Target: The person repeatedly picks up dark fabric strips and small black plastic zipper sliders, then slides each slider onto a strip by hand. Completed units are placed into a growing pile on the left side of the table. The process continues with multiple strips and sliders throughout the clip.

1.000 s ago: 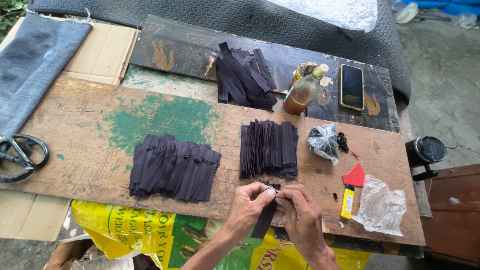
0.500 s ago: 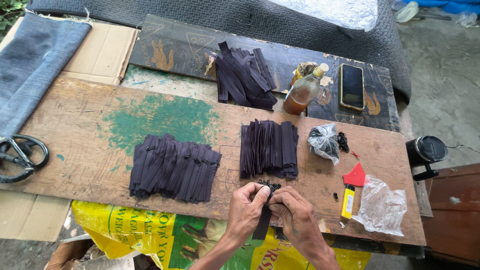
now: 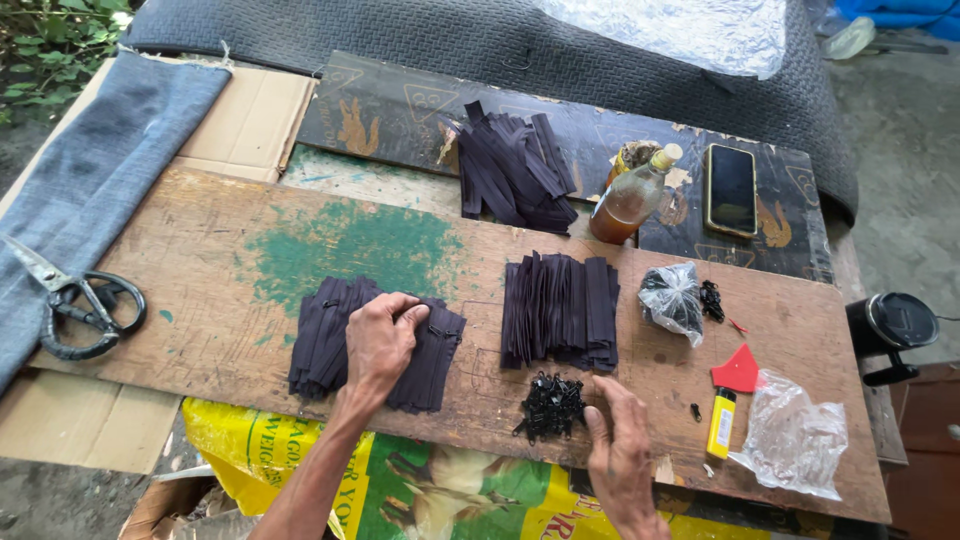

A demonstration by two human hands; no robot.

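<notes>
The left hand [image 3: 378, 340] lies palm down, fingers curled, on a stack of dark strips [image 3: 330, 340] on the wooden table [image 3: 200, 270]. The right hand [image 3: 620, 450] rests open and holding nothing, fingertips just beside a small pile of black clips [image 3: 548, 402] at the table's near edge.

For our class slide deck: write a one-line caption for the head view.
Left hand presses a stack of dark strips; right hand reaches beside small black clips on a wooden board.
</notes>
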